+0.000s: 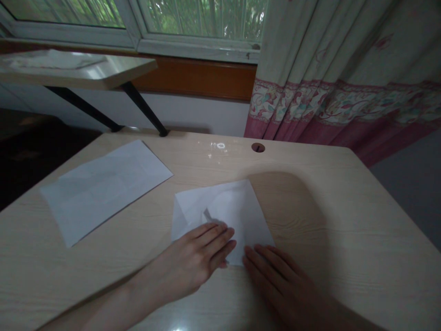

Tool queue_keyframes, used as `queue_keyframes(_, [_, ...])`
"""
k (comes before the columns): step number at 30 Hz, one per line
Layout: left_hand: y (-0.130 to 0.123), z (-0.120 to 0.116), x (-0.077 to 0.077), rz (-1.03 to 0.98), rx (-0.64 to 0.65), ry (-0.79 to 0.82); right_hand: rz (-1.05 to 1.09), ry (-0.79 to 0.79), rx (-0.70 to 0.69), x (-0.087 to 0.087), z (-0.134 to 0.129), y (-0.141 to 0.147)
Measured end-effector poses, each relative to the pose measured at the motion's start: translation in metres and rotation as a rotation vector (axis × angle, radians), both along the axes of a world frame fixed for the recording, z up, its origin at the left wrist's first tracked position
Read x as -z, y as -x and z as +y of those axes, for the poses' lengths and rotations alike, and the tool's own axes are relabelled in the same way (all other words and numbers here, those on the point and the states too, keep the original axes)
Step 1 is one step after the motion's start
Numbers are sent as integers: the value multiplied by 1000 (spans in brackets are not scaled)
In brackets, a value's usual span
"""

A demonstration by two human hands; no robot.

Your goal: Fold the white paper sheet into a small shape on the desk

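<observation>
A folded white sheet of paper (220,200) lies on the wooden desk in front of me, with creases and a small raised flap near its middle. Across its lower left part rests my left hand (203,253), palm down, fingers flat and pointing right. My right hand (275,276) lies palm down over the paper's lower right corner, its fingers extended. The thumb of my left hand is mostly hidden beneath it. Neither hand is wrapped round anything.
A larger stack or sheet of white paper (110,184) lies at the desk's left. A raised shelf (131,69) on black legs stands at the back left. Near the back edge is a round cable hole (258,147). Curtains (303,105) hang behind.
</observation>
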State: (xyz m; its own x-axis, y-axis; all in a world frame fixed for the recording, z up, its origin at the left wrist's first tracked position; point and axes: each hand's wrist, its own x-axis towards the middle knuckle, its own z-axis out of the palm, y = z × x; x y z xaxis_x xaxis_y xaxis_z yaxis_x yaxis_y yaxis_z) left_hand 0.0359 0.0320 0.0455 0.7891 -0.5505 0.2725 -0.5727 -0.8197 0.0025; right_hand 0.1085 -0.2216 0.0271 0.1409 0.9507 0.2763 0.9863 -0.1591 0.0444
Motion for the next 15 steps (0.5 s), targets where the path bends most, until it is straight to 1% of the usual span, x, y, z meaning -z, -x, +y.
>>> queue_keyframes(3, [0, -2, -1, 3, 8, 20, -6, 45, -19, -3, 0, -1])
queue_keyframes(5, [0, -3, -2, -6, 15, 21, -3, 52, -8, -4, 0, -1])
queue_keyframes(10, [2, -3, -4, -8, 43, -45, 18, 12, 17, -2, 1, 1])
queue_keyframes(15, [6, -5, -2, 9, 43, -102, 60, 44, -10, -5, 0, -1])
